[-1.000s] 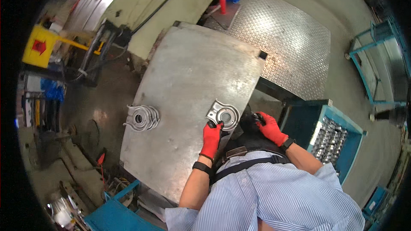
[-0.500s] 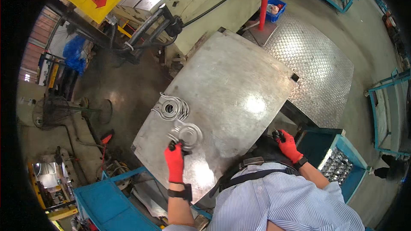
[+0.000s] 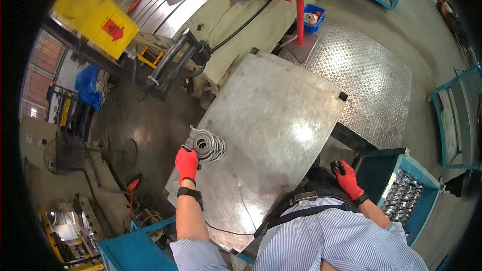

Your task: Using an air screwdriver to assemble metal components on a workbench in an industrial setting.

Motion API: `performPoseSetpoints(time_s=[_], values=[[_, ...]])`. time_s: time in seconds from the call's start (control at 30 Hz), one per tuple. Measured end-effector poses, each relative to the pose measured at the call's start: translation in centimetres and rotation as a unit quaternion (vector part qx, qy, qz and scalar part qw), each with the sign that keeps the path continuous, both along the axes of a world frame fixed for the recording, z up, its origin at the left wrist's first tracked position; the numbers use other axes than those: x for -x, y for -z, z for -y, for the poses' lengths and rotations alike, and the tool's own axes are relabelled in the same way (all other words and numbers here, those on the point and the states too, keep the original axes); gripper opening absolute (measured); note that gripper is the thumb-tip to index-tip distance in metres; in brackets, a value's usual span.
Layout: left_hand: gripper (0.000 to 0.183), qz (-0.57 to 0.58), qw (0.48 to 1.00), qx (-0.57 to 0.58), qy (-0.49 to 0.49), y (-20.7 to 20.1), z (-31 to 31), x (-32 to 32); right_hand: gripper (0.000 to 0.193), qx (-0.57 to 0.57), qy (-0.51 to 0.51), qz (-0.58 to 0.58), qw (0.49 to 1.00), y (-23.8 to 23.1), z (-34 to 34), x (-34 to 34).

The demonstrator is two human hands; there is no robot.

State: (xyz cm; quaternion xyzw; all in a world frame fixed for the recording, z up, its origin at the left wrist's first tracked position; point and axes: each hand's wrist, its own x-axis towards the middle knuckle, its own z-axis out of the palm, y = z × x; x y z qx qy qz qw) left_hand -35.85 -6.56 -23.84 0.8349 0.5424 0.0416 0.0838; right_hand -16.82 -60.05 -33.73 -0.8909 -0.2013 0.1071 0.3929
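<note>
A fanned stack of round, stamped metal parts point(image 3: 214, 147) with raised rings and curved arms lies at the left side of a bare metal table point(image 3: 271, 115). My left hand point(image 3: 187, 162), in a red glove with black fingertips, is closed at the near left edge of that stack, gripping the metal parts; its fingertips are partly hidden. By the table's right edge, in front of my body, my right hand point(image 3: 349, 181) wears a matching glove. Its fingers are closed together, and whatever they may hold is too small to make out.
To my right, a teal bin point(image 3: 427, 190) holds several rows of shiny metal parts. A red stand point(image 3: 300, 20) rises from a tread-plate floor point(image 3: 366, 75) beyond the table. A yellow panel point(image 3: 93, 15) hangs from a black arm at far left. Below it stands a fan point(image 3: 65, 155).
My left hand has moved away from me and left, to the stack. The single part it held beside the stack now lies with the others. My right hand stays by the table edge.
</note>
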Motion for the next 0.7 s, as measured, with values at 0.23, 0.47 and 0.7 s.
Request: performPoseSetpoints(time_s=[0.23,0.47,0.7], values=[[0.038,-0.038,0.999,0.007,0.023,-0.9,-0.3,-0.3,0.027,-0.017,0.024,-0.038,0.999,0.7,1.0,0.1],[0.039,-0.122,0.992,0.000,0.030,-1.3,-0.8,-0.1,0.026,-0.027,0.032,-0.054,0.998,0.5,0.9,0.4],[0.045,-0.171,0.980,0.025,0.094,-1.8,-0.7,-1.1,0.027,-0.041,0.074,-0.072,0.994,0.8,1.7,0.9]])
